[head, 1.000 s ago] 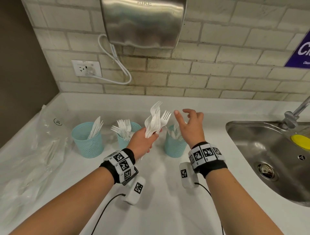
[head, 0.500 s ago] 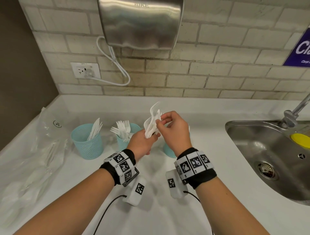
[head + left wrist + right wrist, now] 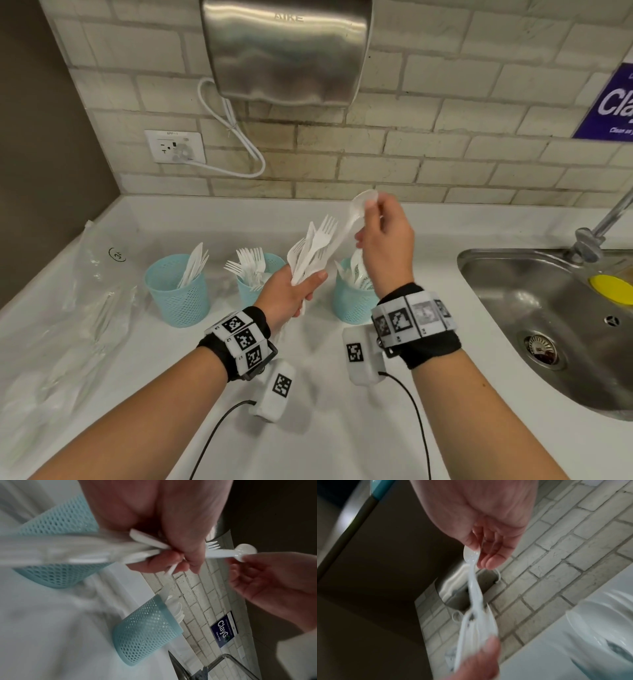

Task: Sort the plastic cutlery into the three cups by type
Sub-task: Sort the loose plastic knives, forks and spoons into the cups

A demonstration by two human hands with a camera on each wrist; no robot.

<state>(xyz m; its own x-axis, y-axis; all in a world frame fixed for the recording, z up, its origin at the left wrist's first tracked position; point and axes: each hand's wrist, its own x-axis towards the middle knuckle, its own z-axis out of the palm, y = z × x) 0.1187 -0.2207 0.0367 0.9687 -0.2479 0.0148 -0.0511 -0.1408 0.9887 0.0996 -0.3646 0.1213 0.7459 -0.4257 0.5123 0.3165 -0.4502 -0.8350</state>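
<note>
One spoon bowl pinched in right hand grip, handle seemingly within left-hand bundle.

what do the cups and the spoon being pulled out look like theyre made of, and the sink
Cups: likely molded plastic, matte pale teal, walls perforated in a regular mesh.
Spoon: thin white plastic, slightly translucent and glossy, pinched at its bowl by the right hand.
Sink: looks like stainless steel, brushed grey with soft reflections.

Left hand, at frame centre, fist closed in a grip; right hand, raised beside it, fingertips pinched together.
</note>
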